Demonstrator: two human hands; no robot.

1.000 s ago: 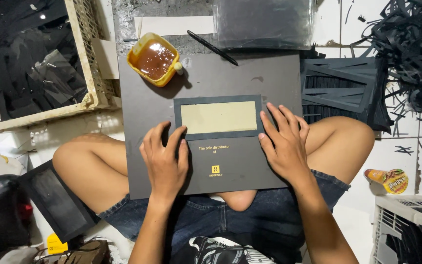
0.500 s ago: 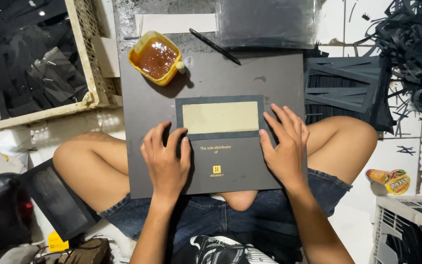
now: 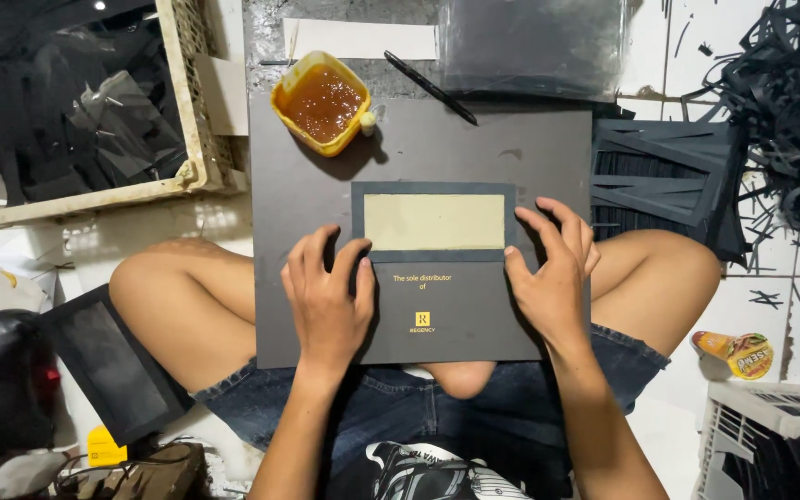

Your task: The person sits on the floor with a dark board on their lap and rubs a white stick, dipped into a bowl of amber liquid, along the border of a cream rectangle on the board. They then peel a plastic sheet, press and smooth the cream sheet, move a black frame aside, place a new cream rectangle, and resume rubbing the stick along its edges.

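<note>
Two hands are flat on a dark grey folded card [image 3: 446,310] that sits on a bigger grey board [image 3: 418,153] across the person's lap, so that board is basically the work surface. Going left to right: far left there's a cream plastic crate [image 3: 192,139] full of black plastic-wrapped stuff, and a black flat piece [image 3: 113,366] leaning by the left knee. Then a yellow tub of brownish glue [image 3: 321,100] on the board's top left corner, with a black pen [image 3: 430,87] just beside it. The left hand [image 3: 326,306] lies palm down on the card's left edge, fingers spread and pointing up, not clutching anything, just pressing. The card's upper flap has a tan rectangle [image 3: 434,221] showing in its window, so that part looks already in place, and the fold seems about made; my guess is the pressing down is what's left. The right hand [image 3: 553,273] mirrors it on the right edge, open grip too, fingertips on the flap's corner, palm on the lower half. Past that, a stack of dark cut frames [image 3: 664,176] and a heap of black offcuts [image 3: 789,111] on the tiled floor.
</note>
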